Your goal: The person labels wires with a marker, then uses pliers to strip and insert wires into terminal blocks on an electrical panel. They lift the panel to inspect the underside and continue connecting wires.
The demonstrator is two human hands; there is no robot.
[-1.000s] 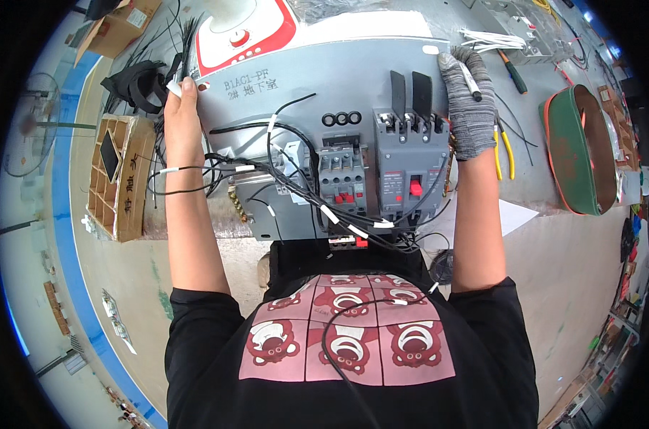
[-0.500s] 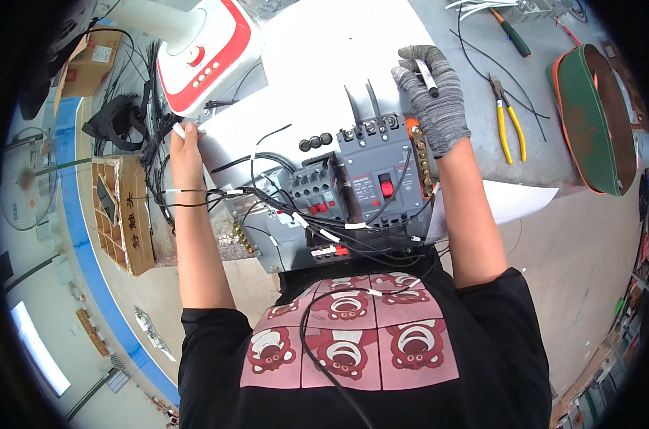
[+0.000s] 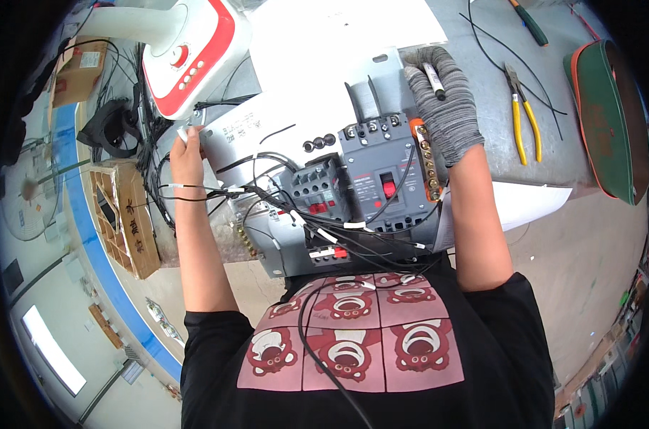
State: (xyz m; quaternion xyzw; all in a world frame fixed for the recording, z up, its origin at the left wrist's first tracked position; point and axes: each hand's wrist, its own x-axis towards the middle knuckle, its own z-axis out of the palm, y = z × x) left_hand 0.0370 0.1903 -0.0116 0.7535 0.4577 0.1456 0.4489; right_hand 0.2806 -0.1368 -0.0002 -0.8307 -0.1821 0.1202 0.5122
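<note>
My left hand (image 3: 188, 159), bare, is closed at the left edge of the grey mounting plate (image 3: 285, 250), a small white stick-like piece (image 3: 183, 134) between its fingers. At the plate's upper right, my right hand (image 3: 446, 104) wears a grey striped glove. It is curled at the plate edge with a white marker pen (image 3: 433, 79) in it, black end toward me. Between my forearms the plate carries a large breaker (image 3: 387, 171) with a red toggle, a grey contactor (image 3: 315, 189), a brass terminal bar (image 3: 429, 166) and black wires (image 3: 324, 232) with white sleeves.
A white-and-red fan base (image 3: 195, 64) stands at the back left beside bundled black wires (image 3: 150, 129). To the right lie yellow-handled pliers (image 3: 522, 118), a screwdriver (image 3: 530, 23) and a green pouch (image 3: 607, 121). White paper (image 3: 346, 25) lies behind the plate; a divided box (image 3: 135, 222) stands left.
The plate's slotted upper edge now shows beside my gloved hand, where it was washed out before. My right hand has shifted slightly right and down in view. Both hands keep what they hold.
</note>
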